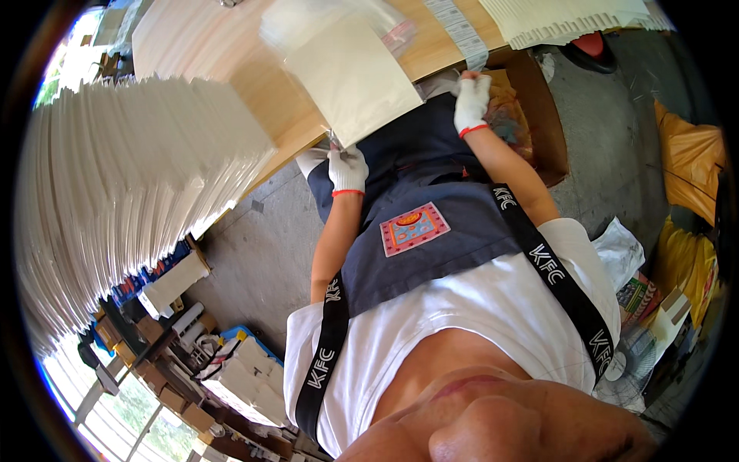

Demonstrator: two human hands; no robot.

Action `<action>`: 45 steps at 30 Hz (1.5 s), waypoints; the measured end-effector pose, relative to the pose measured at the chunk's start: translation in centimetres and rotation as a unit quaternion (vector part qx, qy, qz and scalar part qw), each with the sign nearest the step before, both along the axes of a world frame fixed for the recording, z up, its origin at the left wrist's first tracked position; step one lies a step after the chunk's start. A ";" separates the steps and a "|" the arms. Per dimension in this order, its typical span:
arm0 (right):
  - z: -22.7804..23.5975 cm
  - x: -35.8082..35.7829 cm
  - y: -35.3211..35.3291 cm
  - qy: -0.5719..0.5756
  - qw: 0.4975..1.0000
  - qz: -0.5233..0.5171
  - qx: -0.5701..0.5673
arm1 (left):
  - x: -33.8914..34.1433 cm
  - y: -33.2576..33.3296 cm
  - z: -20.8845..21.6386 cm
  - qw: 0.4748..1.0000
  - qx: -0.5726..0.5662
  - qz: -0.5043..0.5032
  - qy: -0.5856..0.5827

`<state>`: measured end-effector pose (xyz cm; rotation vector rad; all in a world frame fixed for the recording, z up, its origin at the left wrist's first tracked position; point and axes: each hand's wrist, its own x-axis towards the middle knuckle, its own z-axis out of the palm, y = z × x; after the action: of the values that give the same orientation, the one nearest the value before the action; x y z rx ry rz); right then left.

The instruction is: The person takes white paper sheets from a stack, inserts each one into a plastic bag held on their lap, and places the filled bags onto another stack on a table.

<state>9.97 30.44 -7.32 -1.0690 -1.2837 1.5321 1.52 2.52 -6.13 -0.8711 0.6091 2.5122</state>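
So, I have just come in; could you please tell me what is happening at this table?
A person's gloved left hand is at the near corner of a pale flat packet, which overhangs the edge of the table; whether it grips the packet is unclear. The gloved right hand pinches the near end of a label strip. Stacked white packets stand at the left.

Daylight pours in bright from my left, and the windows (165, 435) at the lower left blow out almost to white. Up top, the clear plastic (285, 21) smears into a pale blur, and the worktop (181, 38) beside it streaks too. My right hand (472, 104) looks crisper; so does the patch (414, 229) on my apron (462, 260). Shadow fills the cardboard box (550, 135), and the fisheye bows the tall white stack (115, 169) toward black corners.
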 end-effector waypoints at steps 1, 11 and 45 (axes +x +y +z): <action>0.4 0.1 1.4 -0.003 1.000 -0.030 0.004 | 0.4 -0.9 -1.2 0.999 0.019 -0.007 -0.031; 4.7 5.9 10.8 -0.194 0.911 0.362 0.035 | 2.9 8.1 4.7 0.822 -0.123 -0.535 0.150; 11.4 -19.8 1.2 -0.261 0.784 0.322 0.462 | 0.8 0.1 6.0 0.960 -0.190 -0.188 0.084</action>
<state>-9.79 31.65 4.10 -0.3760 -2.6105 0.7492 2.27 2.66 -0.12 -0.5936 1.2200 2.1662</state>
